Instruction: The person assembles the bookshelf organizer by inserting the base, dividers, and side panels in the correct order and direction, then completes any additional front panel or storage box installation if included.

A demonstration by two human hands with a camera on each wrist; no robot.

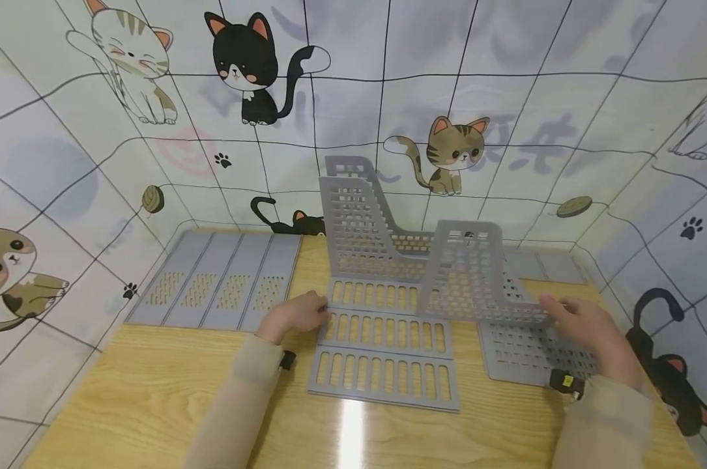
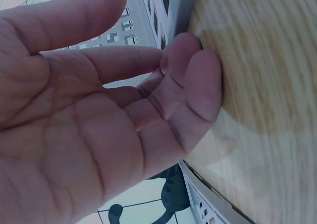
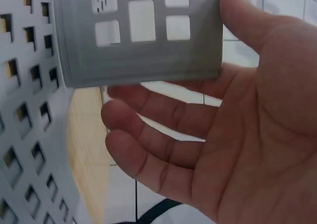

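Observation:
My right hand grips the low front end of a grey perforated divider panel. In the right wrist view, the thumb lies at the edge of the panel, with fingers behind and below it. The divider is tall at its left end and upright over the right side of a slatted grey base panel on the table. My left hand rests at the base's left edge. In the left wrist view, its fingertips bend against the tabletop and its thumb stands apart. Two similar dividers stand upright at the base's back.
A grey panel with four sections lies at the back left of the wooden table. Under my right hand lies a flat perforated panel, and another grey panel lies behind. Cat-patterned walls enclose the table's back and sides.

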